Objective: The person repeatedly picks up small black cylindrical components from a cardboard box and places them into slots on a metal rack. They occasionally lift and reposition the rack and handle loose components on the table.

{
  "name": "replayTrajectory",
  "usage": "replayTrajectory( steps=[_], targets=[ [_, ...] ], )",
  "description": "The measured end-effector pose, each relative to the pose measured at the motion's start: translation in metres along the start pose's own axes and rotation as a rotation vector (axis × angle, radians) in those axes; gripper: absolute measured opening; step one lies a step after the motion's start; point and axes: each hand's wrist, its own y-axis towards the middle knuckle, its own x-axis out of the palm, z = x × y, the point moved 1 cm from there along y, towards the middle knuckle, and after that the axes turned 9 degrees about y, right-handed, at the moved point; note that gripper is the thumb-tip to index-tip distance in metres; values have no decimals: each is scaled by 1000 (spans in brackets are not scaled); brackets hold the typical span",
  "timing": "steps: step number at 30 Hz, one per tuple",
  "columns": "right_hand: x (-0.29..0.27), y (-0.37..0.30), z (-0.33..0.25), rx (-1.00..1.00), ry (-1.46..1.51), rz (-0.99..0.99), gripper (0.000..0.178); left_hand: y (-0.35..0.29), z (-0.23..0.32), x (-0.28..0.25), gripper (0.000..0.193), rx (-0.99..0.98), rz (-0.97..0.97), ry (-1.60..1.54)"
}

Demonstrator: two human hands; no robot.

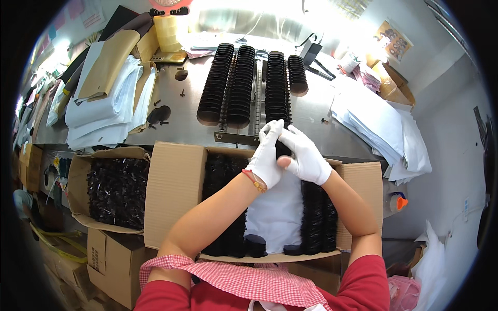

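Note:
My left hand (265, 158) and my right hand (307, 155), both in white gloves, meet over the near end of a slotted metal rack. My right thumb is bare at the tip. Between my palms shows a dark bit of black discs (281, 149); my curled fingers hide most of it. Just beyond my fingertips a row of thin black discs (276, 88) stands on edge in the rack (258, 103). Below my hands, an open cardboard box (175, 192) holds packed stacks of black discs (319, 217) on both sides of a white sheet (275, 217).
A carton of small dark pieces (116, 192) stands left of the box. Piled white sheets (106, 114) lie at the table's left, more white sheets (373, 124) at its right. Other disc rows (241, 85) fill the rack's left. Loose screws and discs (160, 114) lie on the metal table (179, 127).

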Motion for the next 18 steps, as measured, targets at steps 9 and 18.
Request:
replayTrajectory(
  steps=[9,18],
  targets=[
    [-53,68,181,559,216,477,64,24,13,-14,21,397,46,1300],
    [-28,92,209,420,577,232,52,32,20,-21,33,304,35,1595]
  ],
)
